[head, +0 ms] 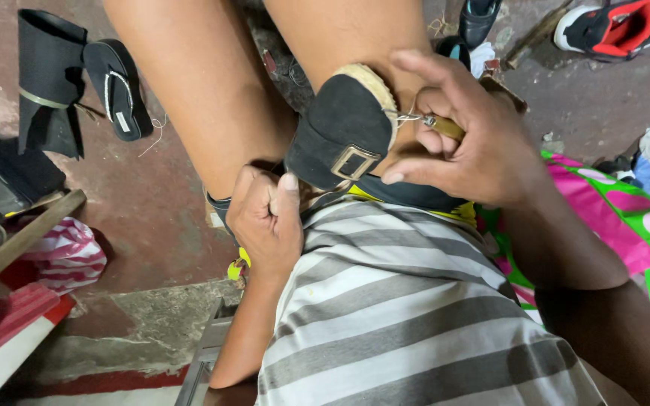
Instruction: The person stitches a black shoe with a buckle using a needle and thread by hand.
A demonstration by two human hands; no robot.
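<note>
Shoe (340, 128) on lap, between knees, sole edge up. Left hand (265, 218) fisted, fingers together, clamped on strap below shoe. Right hand (475, 143) fingers pinched on awl (441, 125) at sole rim. Open floor (152, 203) left.

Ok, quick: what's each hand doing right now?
Left hand: closed in a fist against the black shoe; what it grips cannot be told.
Right hand: closed on a wooden-handled awl at the shoe's sole edge.
</note>
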